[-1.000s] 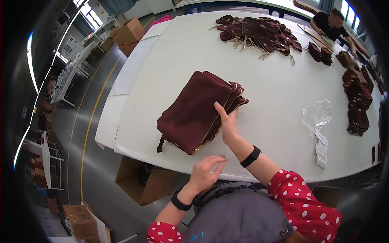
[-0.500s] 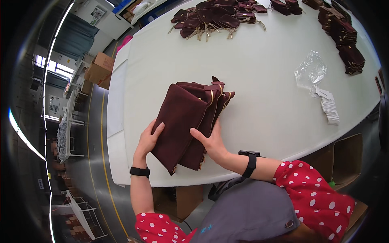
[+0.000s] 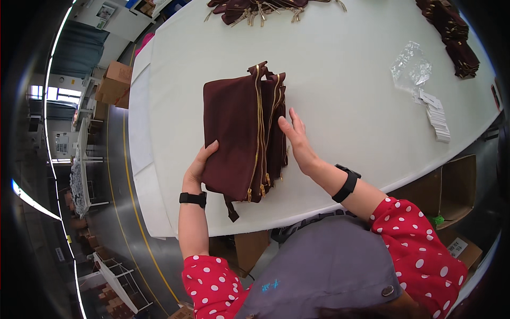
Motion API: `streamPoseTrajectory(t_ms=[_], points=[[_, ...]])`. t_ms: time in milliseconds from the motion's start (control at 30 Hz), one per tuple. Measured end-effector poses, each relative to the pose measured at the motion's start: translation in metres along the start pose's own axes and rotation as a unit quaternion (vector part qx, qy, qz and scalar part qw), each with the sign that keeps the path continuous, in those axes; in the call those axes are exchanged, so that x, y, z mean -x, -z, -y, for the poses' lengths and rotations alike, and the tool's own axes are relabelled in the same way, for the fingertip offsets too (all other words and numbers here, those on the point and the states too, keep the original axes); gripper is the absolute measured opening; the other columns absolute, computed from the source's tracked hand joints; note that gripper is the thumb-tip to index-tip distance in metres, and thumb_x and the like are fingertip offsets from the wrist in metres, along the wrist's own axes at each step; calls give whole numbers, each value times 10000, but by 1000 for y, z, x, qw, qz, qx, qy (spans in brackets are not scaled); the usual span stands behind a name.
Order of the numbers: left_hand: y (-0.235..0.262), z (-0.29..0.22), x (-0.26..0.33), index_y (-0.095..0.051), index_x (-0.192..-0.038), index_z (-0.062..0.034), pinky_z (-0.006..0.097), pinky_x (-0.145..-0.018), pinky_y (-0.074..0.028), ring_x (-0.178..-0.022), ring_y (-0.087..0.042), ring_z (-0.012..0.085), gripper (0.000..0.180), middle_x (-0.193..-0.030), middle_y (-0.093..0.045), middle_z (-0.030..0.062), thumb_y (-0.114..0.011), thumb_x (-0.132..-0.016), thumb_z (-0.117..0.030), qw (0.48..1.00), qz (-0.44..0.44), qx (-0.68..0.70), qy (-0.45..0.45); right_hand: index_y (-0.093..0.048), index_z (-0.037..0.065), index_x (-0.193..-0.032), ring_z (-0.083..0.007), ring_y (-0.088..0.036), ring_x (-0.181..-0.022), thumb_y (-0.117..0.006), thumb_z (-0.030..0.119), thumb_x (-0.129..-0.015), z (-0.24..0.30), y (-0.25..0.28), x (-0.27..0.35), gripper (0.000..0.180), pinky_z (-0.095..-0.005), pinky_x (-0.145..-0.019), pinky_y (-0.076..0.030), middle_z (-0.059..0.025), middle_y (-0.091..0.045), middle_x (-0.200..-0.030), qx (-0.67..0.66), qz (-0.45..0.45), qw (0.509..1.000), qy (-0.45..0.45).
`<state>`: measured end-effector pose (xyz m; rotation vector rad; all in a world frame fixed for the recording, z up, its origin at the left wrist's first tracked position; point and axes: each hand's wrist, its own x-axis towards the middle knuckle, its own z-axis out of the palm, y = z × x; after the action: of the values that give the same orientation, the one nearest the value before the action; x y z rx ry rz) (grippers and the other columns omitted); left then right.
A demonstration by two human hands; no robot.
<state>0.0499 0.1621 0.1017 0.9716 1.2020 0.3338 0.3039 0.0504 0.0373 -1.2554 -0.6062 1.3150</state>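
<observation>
A stack of dark maroon zippered pouches [image 3: 231, 130] lies on the white table in front of me. Their gold zippers run along the right side, with the pulls near the lower end, and a small strap hangs out at the bottom left. My left hand [image 3: 200, 165] grips the stack by its left edge, thumb on top and the other fingers hidden beneath. Beside the zipper edge, my right hand [image 3: 300, 142] is held open with its fingers stretched out; whether the thumb touches the pouches I cannot tell.
Smaller maroon pouches with cord pulls [image 3: 241, 9] are heaped at the far edge of the white table [image 3: 340, 80]. More maroon pieces [image 3: 461, 56] are stacked at the far right. Nearer are a clear plastic bag [image 3: 411, 66] and white tags [image 3: 438, 119]. Cardboard boxes [image 3: 457, 186] stand below the table.
The stack has turned more upright and its zipper edges are drawn closer together. My right hand has let go of the pouches and moved right. The whole view has shifted.
</observation>
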Motion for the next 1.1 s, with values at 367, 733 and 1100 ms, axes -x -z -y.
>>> streamPoseTrajectory(t_ms=[367, 733, 1100], points=[[-135, 64, 60, -190, -1538, -41, 378, -1105, -375, -1349, -403, 265, 863, -1516, -329, 142, -637, -921, -448, 974, -139, 45, -173, -293, 80, -1534, -233, -380, -1394, -347, 701, -955, 8, 38, -13, 851, -379, -1171, -267, -117, -343, -1554, -77, 211, 967, -119], [-109, 114, 118, -310, -1509, -36, 386, -1091, -355, -1302, -449, 285, 780, -1455, -423, 183, -690, -902, -345, 860, -380, -192, -280, -615, 0, -1158, -130, -584, -753, -404, 322, -1014, -45, 49, -73, 411, -291, -687, -466, -49, -665, -925, 14, 279, 917, -286], [-158, 66, 165, -434, -1386, 120, 408, -840, -499, -904, -637, 380, 952, -1031, -653, 277, -619, -844, -642, 732, -385, -497, -264, -506, -57, -1345, -185, -632, -1111, -346, 304, -1054, 12, -5, -7, 490, -314, -971, -513, -139, -630, -1254, 31, 328, 914, -236]])
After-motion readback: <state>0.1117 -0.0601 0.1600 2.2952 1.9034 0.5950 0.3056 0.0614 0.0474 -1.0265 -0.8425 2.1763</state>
